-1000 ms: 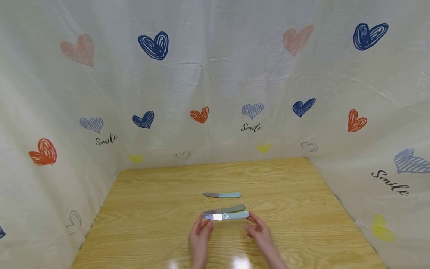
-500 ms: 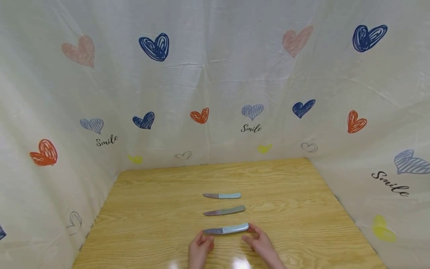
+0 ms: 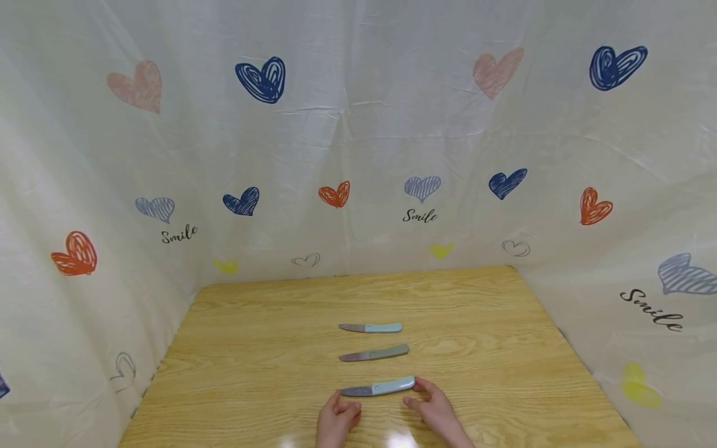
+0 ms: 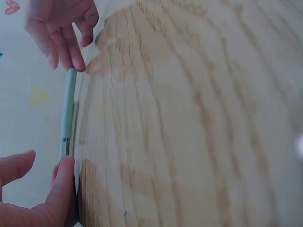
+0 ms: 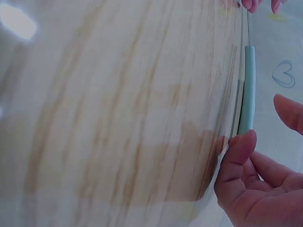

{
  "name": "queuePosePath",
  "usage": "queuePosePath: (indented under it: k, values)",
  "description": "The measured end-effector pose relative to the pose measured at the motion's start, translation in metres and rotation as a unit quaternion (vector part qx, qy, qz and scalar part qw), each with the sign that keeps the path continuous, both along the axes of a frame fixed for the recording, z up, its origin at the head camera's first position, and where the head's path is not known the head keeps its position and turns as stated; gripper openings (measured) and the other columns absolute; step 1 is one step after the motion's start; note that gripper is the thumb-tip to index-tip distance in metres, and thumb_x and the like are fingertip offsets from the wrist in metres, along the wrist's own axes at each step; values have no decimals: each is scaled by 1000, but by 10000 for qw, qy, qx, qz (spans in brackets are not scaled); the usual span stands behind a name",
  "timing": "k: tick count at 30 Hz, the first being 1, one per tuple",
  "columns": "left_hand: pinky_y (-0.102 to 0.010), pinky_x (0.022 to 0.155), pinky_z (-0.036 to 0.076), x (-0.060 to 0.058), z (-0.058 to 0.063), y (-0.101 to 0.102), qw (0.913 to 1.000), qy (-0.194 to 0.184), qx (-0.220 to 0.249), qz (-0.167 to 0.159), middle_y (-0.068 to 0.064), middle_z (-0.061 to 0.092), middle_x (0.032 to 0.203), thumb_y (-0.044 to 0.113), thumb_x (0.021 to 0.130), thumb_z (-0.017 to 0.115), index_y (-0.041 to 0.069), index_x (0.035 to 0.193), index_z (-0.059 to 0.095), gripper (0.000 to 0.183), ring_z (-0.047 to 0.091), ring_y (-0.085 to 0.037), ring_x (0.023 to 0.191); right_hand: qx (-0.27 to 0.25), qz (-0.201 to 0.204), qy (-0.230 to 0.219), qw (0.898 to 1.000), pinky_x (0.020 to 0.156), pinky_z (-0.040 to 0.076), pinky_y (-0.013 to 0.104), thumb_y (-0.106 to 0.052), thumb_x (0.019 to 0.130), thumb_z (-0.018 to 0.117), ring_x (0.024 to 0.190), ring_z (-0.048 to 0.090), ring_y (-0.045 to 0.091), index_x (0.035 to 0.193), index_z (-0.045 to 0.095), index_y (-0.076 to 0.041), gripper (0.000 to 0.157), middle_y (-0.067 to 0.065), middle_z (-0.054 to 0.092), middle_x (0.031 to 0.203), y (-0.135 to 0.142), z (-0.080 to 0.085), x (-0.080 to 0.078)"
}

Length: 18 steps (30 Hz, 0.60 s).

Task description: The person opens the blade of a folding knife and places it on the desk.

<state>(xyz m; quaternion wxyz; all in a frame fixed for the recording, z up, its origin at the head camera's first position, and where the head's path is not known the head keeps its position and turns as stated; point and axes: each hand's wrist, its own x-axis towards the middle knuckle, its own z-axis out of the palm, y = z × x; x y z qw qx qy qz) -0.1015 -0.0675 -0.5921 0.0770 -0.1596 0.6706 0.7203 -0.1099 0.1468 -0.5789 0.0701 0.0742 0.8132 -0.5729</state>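
Observation:
A knife with a light blue handle (image 3: 393,386) lies crosswise at or just above the wooden table, its blade pointing left. My left hand (image 3: 335,420) touches the blade's tip with its fingertips, thumb held apart. At the other end, fingertips of my right hand (image 3: 437,410) touch the butt of the handle; the thumb stands clear of it in the right wrist view. Whether the knife fully rests on the wood I cannot tell. Beyond it lie a knife with a grey-green handle (image 3: 389,352) and another light blue knife (image 3: 384,328), blades also pointing left.
The wood-grain table (image 3: 252,348) extends around the knives on all sides. White curtain (image 3: 370,137) with printed hearts encloses the table's back and sides. A bright light reflection (image 3: 401,439) shows at the near edge.
Both hands have brought the near knife down and toward me, away from the grey-green one. The bright glint on its blade has gone. The other two knives have stayed put.

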Motion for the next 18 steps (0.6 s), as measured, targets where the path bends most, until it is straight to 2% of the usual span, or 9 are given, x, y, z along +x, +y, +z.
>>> queuePosePath:
  k: [8,14,18]
  values:
    - [-32,71,61,3,1,-4,9994,199,16,-272,-9,67,82,-6,89,62,-33,134,9,75,68,-17,75,27,29,146,9999,53,46,19,-8,81,75,67,49,10,126,47,23,61,9,57,94,2,-1,0]
    - [-32,69,61,2,3,-8,9988,186,-107,-450,-8,68,82,-2,89,64,-31,136,10,78,68,-17,73,117,246,44,9996,50,40,17,-11,82,75,61,45,8,129,43,24,66,5,53,90,5,-2,-2]
    - [-31,62,61,1,2,-10,9979,148,-285,-563,-4,66,76,2,89,66,-30,137,11,80,66,-13,66,405,298,122,9987,52,39,18,-14,82,75,61,46,8,128,45,24,66,2,53,85,6,-3,-3]
